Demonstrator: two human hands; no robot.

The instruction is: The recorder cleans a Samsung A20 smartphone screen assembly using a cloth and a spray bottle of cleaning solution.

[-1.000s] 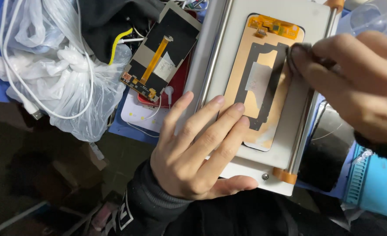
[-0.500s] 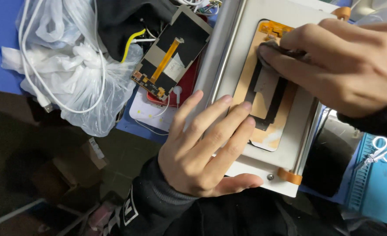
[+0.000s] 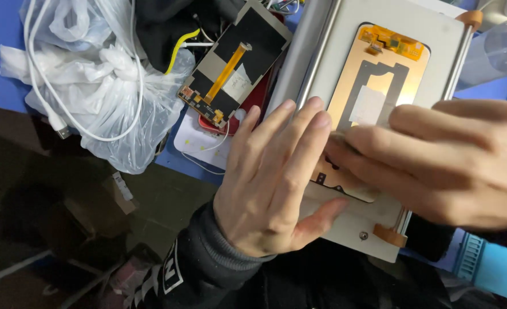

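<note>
Sliding down the screen (image 3: 373, 103), the right hand (image 3: 436, 166) now presses flat fingers beside the left hand (image 3: 270, 183), which stays flat on the plate (image 3: 328, 74).

The flat plate (image 3: 345, 51) under the hands looks like matt, brushed grey metal, with smooth orange plastic clips (image 3: 392, 234) at its corners. The phone display panel (image 3: 373, 91) lying on it has a glossy copper-coloured foil back with matt grey patches. Beside it, a thin, crinkled, translucent plastic bag (image 3: 110, 97) shines softly, and a smooth white cable (image 3: 53, 109) crosses it.
</note>
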